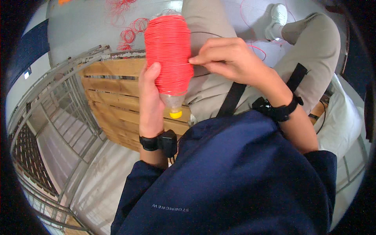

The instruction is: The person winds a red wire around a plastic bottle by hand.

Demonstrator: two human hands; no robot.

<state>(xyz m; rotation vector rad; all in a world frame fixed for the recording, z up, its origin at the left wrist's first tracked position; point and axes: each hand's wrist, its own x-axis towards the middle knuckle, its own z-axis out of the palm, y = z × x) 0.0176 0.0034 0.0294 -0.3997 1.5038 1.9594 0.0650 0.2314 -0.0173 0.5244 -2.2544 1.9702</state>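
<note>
A clear plastic bottle (170, 62), thickly wound with ribbed red thread, is held above the lap in the left hand's (150, 98) closed grip, yellow cap (176, 114) downward. The thread is pinched against the windings by the right hand (227, 58).

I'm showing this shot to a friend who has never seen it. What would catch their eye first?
First the bottle wound thick with bright red cord, top centre, with its yellow cap pointing down. The left hand grips it from the side while the right hand pinches the cord at its right edge. Loose red cord lies on the grey floor beyond.
</note>
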